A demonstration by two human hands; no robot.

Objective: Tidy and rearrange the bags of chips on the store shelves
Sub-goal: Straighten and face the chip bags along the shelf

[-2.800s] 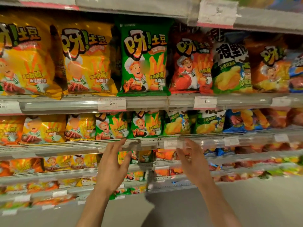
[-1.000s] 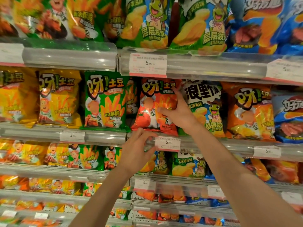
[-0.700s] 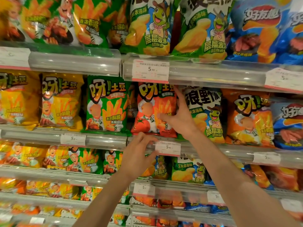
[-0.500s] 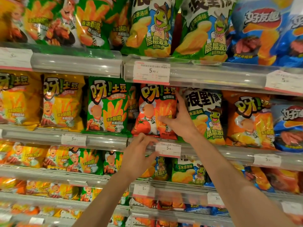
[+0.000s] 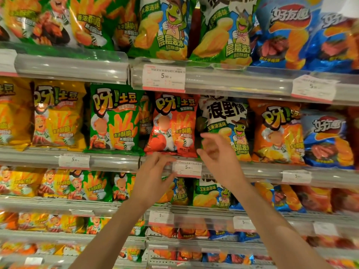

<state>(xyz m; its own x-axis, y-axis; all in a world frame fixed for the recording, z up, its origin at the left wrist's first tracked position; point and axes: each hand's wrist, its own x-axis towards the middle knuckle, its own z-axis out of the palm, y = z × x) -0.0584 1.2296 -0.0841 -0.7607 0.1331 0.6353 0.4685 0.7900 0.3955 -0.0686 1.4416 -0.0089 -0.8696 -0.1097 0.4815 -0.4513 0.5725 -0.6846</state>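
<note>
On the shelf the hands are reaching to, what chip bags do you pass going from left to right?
Yellow bag → green bag → red tomato bag → white-and-green turtle bag → orange bag → blue bag.

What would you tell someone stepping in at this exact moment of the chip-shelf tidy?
Left hand: fingers at the price tag on the middle shelf rail; whether it pinches the tag is unclear.
Right hand: open, holding nothing, in front of the frog chip bag.
Red tomato chip bag stands upright, facing out, between the green chip bag and the frog bag.
Done: this row looks fronted near the middle.
Left: probably check the tag sits straight, then the other rows.
</note>
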